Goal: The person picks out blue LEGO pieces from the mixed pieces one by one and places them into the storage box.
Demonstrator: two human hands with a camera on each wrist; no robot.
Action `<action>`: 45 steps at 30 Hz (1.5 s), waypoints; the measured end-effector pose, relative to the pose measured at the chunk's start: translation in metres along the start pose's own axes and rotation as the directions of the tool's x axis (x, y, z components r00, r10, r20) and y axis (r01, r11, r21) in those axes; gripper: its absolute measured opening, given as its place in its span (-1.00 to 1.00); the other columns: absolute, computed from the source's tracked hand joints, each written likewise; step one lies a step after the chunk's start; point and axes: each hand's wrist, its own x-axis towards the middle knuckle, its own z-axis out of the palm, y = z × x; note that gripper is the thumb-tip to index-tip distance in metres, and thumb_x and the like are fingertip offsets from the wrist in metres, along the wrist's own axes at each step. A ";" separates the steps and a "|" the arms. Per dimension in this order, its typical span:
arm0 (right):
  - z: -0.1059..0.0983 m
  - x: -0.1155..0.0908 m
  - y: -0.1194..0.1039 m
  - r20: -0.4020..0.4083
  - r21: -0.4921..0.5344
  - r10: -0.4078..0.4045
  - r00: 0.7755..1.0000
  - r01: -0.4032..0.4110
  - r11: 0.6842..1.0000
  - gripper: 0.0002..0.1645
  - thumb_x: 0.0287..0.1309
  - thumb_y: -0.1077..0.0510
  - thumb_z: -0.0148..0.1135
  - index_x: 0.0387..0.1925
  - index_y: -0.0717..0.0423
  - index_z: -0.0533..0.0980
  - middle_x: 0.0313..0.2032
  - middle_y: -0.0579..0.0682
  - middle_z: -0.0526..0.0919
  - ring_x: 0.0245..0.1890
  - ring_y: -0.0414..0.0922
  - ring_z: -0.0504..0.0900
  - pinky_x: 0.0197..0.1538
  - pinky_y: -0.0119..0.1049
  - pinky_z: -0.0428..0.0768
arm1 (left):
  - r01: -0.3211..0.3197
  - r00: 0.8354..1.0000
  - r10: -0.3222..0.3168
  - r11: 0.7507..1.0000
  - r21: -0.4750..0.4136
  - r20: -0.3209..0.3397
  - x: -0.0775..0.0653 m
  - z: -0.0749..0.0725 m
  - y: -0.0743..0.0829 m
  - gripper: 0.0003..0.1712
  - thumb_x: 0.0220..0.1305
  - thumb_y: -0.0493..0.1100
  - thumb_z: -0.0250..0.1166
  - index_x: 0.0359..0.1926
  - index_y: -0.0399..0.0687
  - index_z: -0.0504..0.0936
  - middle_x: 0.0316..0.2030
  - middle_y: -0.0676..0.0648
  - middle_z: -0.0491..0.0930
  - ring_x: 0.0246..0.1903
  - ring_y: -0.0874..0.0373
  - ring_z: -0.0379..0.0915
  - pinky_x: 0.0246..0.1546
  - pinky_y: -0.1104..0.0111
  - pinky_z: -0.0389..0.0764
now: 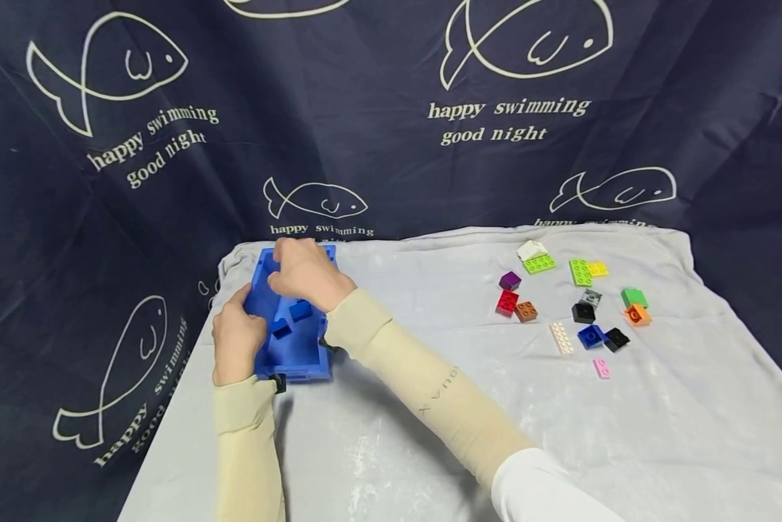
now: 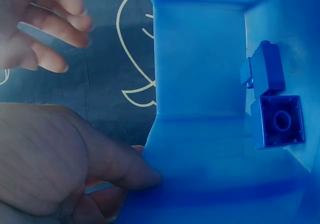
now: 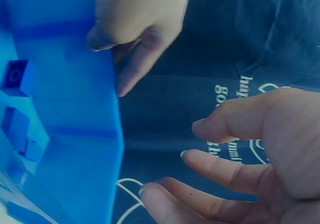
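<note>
A blue plastic box (image 1: 299, 355) stands tilted at the left end of the cloth-covered table, with two blue bricks (image 1: 290, 319) inside. My left hand (image 1: 236, 339) grips its left wall, thumb (image 2: 142, 173) inside and fingers outside. The left hand (image 3: 135, 19) also shows at the top of the right wrist view, pinching the box wall (image 3: 75, 109). My right hand (image 1: 306, 272) hovers over the box's far end. Its fingers (image 3: 220, 169) are spread and relaxed, clear of the wall and holding nothing. The blue bricks (image 2: 277, 119) lie against the box's inner side.
Several loose bricks in many colours (image 1: 576, 304) lie scattered on the right half of the grey cloth (image 1: 430, 435). A dark curtain with fish prints (image 1: 391, 109) hangs close behind the table and drapes down its left side.
</note>
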 end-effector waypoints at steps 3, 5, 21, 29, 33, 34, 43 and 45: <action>-0.008 -0.004 0.001 -0.010 0.012 0.006 1.000 -0.006 1.000 -0.60 0.27 0.07 0.30 0.10 0.10 0.59 -0.10 -0.06 0.71 -0.22 -0.12 0.64 -0.16 -0.31 0.59 | -0.004 1.000 0.004 1.000 0.004 -0.004 0.000 0.001 0.001 -0.15 0.14 -0.41 -0.06 0.54 -0.14 0.33 0.38 -0.41 0.42 0.32 -0.43 0.37 0.28 -0.25 0.39; -0.014 -0.007 0.003 -0.024 0.022 0.003 1.000 -0.003 1.000 -0.60 0.27 0.07 0.29 0.11 0.09 0.59 -0.11 -0.08 0.70 -0.20 -0.13 0.61 -0.17 -0.32 0.57 | -0.007 1.000 0.007 1.000 0.003 -0.009 0.000 0.001 0.002 -0.14 0.13 -0.41 -0.06 0.53 -0.14 0.34 0.37 -0.41 0.43 0.32 -0.43 0.37 0.28 -0.24 0.39; -0.055 -0.048 0.042 -0.121 0.109 0.066 0.990 -0.053 0.993 -0.62 0.27 0.05 0.26 0.11 -0.03 0.62 -0.09 0.00 0.72 -0.12 -0.08 0.64 -0.12 -0.18 0.59 | 0.001 1.000 -0.001 1.000 -0.006 -0.009 -0.002 0.001 0.005 -0.15 0.15 -0.42 -0.10 0.54 -0.12 0.33 0.39 -0.41 0.40 0.34 -0.44 0.35 0.28 -0.25 0.39; -0.071 -0.076 0.077 -0.182 0.123 0.126 0.975 -0.104 0.987 -0.66 0.25 0.02 0.25 0.05 -0.07 0.63 -0.05 0.02 0.75 -0.02 -0.04 0.67 0.04 -0.09 0.58 | 0.011 1.000 -0.011 1.000 -0.007 -0.019 -0.002 0.000 0.001 -0.15 0.16 -0.41 -0.10 0.54 -0.09 0.33 0.40 -0.40 0.40 0.33 -0.43 0.36 0.27 -0.26 0.40; -0.077 -0.092 0.096 -0.213 0.136 0.161 0.964 -0.134 0.982 -0.67 0.25 0.01 0.25 0.03 -0.06 0.63 -0.07 0.04 0.75 -0.03 -0.01 0.70 0.03 -0.05 0.59 | 0.012 1.000 -0.012 1.000 -0.007 -0.014 0.000 0.001 0.000 -0.15 0.17 -0.40 -0.11 0.55 -0.08 0.32 0.40 -0.40 0.39 0.35 -0.42 0.34 0.28 -0.25 0.39; -0.079 -0.096 0.101 -0.219 0.138 0.172 0.960 -0.143 0.980 -0.66 0.25 0.01 0.25 0.03 -0.06 0.63 -0.07 0.05 0.75 -0.04 0.00 0.71 0.03 -0.04 0.59 | 0.014 1.000 -0.014 1.000 -0.008 -0.012 0.000 0.001 0.000 -0.14 0.17 -0.40 -0.11 0.55 -0.07 0.32 0.41 -0.40 0.38 0.35 -0.42 0.34 0.28 -0.25 0.39; -0.091 -0.132 0.153 -0.235 0.122 0.263 0.936 -0.240 0.963 -0.58 0.25 0.01 0.21 0.11 -0.01 0.61 0.00 0.10 0.75 0.00 0.03 0.73 0.08 0.03 0.58 | 0.029 1.000 -0.029 1.000 -0.007 0.002 -0.003 0.001 0.002 -0.14 0.18 -0.40 -0.11 0.57 -0.05 0.30 0.43 -0.39 0.35 0.35 -0.45 0.32 0.28 -0.27 0.38; -0.094 -0.141 0.166 -0.245 0.111 0.286 0.926 -0.266 0.958 -0.58 0.24 0.01 0.22 0.11 0.00 0.61 -0.01 0.11 0.75 0.01 0.05 0.73 0.08 0.03 0.58 | 0.026 1.000 -0.026 1.000 -0.003 -0.006 -0.003 0.000 0.002 -0.15 0.18 -0.40 -0.11 0.56 -0.08 0.31 0.43 -0.40 0.36 0.34 -0.46 0.33 0.28 -0.28 0.37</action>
